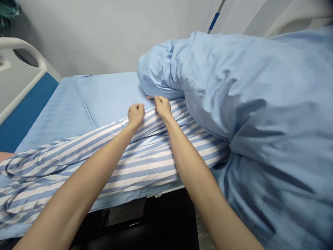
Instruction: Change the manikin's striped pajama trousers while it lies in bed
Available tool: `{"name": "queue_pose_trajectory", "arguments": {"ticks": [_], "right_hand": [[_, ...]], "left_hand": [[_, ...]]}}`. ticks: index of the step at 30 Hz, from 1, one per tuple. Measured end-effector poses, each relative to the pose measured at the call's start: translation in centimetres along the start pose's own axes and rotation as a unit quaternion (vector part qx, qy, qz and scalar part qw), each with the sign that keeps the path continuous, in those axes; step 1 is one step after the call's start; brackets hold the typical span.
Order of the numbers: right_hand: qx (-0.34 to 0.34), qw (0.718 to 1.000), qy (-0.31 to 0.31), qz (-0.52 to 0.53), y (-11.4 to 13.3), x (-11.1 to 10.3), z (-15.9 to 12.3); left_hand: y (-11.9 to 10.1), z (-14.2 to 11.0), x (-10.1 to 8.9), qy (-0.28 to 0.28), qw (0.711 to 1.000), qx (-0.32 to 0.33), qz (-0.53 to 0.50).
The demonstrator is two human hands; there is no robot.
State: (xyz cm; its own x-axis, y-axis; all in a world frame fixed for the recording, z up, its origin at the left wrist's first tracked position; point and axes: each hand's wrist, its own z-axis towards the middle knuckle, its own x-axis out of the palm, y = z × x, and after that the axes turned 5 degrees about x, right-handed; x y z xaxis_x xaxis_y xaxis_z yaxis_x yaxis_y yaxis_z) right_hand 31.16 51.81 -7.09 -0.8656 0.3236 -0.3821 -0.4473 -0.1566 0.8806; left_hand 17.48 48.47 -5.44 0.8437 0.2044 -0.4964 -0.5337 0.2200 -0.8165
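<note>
A blue-and-white striped garment [145, 156] lies lengthwise on a bed, worn by a figure that a light blue duvet [247, 97] mostly covers. My left hand [135, 114] is closed on the striped fabric at its far edge. My right hand [162, 106] is closed too, gripping the same fabric beside the duvet's edge. The two fists sit a few centimetres apart. A bit of skin shows just past my right hand, under the duvet.
A light blue sheet [85, 104] covers the mattress. The white and blue bed end board [23, 86] stands at the left. A grey wall [104, 31] runs behind, with a pole [215, 17] at the top. Dark bed frame [156, 222] shows below.
</note>
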Motion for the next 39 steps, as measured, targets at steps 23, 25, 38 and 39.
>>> {"name": "queue_pose_trajectory", "arguments": {"ticks": [23,25,38,39], "right_hand": [[-0.017,0.919,0.083,-0.385,3.8,0.9,-3.3],[-0.017,0.911,0.087,-0.402,3.9,1.0,-3.5],[-0.081,0.884,0.173,-0.426,9.9,8.2,-7.7],[-0.097,0.898,0.195,-0.382,11.1,10.1,-8.5]], "left_hand": [[14.3,-6.1,-24.7,-0.053,0.96,-0.167,0.22],[14.7,-6.4,-25.5,-0.053,0.957,-0.152,0.24],[16.8,-7.1,-26.8,-0.019,0.94,-0.176,0.293],[16.7,-7.2,-27.0,-0.021,0.945,-0.172,0.277]]}}
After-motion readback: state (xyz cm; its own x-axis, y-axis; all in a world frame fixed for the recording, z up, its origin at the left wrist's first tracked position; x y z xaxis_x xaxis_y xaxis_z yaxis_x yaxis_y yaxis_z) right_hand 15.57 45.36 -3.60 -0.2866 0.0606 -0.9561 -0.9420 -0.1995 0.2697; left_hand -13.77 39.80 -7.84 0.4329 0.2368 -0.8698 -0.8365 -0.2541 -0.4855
